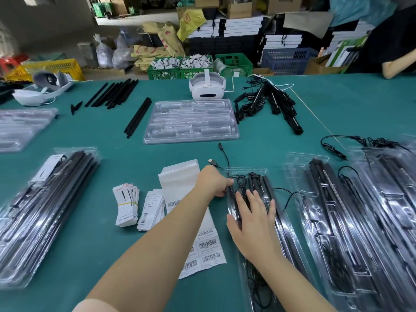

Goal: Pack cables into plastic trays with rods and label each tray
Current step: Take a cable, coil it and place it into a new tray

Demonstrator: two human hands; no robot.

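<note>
Head view shows the person bent over one narrow plastic tray (245, 171) on the green table (112, 154). The right hand (254, 219) lies flat on it, fingers spread, pressing down rods (269, 192) and cable (239, 180). The left hand (213, 182) pinches at the tray's upper left edge, where the cable bunches; its loose plug end (211, 161) trails outside. Filled trays (337, 221) lie to the right and a labelled stack (51, 199) to the left, so several look done. This tray seems unfinished, with no label visible. The barcode sheet (208, 244), empty trays (191, 119), loose rods (117, 93) and cable bundles (265, 100) suggest plenty remains.
</note>
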